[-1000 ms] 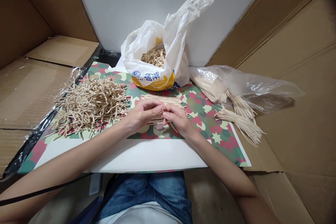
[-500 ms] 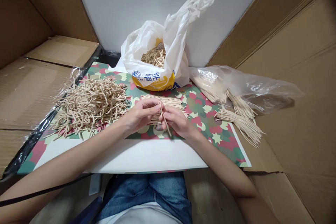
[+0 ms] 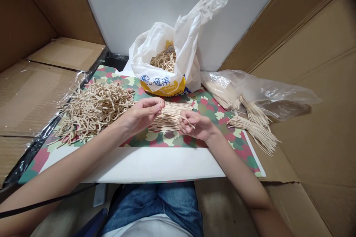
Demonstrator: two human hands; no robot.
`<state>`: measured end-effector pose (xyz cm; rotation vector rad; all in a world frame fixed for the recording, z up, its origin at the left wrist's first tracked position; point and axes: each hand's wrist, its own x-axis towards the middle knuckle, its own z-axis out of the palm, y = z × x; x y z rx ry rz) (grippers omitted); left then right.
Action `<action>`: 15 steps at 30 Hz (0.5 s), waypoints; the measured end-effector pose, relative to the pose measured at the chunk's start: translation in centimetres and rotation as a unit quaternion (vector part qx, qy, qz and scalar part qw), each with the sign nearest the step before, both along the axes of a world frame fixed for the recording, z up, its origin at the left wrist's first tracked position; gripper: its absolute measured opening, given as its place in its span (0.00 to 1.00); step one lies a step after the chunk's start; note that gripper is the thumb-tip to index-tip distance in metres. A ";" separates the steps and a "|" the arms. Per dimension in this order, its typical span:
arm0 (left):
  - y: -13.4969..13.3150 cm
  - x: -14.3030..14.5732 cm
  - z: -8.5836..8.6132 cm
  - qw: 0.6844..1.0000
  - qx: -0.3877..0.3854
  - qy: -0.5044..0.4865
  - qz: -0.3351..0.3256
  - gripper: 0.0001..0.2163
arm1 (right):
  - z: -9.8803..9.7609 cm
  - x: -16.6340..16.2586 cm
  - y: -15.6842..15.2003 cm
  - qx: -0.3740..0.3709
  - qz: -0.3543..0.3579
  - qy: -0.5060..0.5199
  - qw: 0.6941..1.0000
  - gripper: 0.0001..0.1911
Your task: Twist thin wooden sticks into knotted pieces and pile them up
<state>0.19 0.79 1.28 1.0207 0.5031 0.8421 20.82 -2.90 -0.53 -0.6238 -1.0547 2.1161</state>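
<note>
Left hand (image 3: 146,113): the grip is a pinch, thumb and forefinger pressed on a small loop (image 3: 160,104).
Right hand (image 3: 196,125): the grip is a loose fist, fingers curled round a strand (image 3: 189,122); from here I cannot tell whether strand and loop are one piece.
Gap: the two grips stand apart, the right one a little nearer the person.
Loop: at the tip of the left grip, its bend poking up and away from the person; the rest is hidden by the fingers.
Strand: it crosses the front of the right grip on a slant, long axis running from the fingertips down and right, the free end towards the person.
Row (image 3: 178,107): straight lengths lying flat on the worktop (image 3: 230,146) between and just beyond the grips, long axes left to right.
Heap (image 3: 97,107): left of the left grip, many bent pieces pointing every way.
White bag (image 3: 164,83): beyond both grips, part filled with similar pieces.
Bundles (image 3: 254,131): right of the right grip, straight, one lying just in front of the clear bag (image 3: 267,87).
Progress: I judge the heap to be the worked share, a large one; the row and bundles look unbent and left to do.
</note>
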 end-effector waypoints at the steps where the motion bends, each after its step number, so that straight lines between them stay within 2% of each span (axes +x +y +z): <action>1: 0.0 0.0 0.1 1.000 -0.002 -0.004 0.000 0.06 | 0.1 0.1 0.0 0.009 -0.010 -0.002 1.000 0.07; 4: -0.2 0.1 0.0 1.000 -0.016 -0.009 -0.016 0.07 | 0.2 -0.1 -0.1 0.037 -0.068 -0.005 0.997 0.05; 8: -0.9 0.6 -0.6 0.990 -0.066 -0.004 -0.121 0.07 | 0.0 -0.8 -0.4 0.045 -0.131 -0.016 0.990 0.04; 11: -1.3 1.1 -1.2 0.983 -0.077 -0.017 -0.168 0.07 | -0.2 -1.3 -0.5 0.042 -0.148 -0.036 0.987 0.04; 15: -1.5 1.4 -1.3 0.979 -0.080 -0.040 -0.185 0.07 | -0.6 -1.7 -0.7 0.042 -0.151 -0.074 0.985 0.03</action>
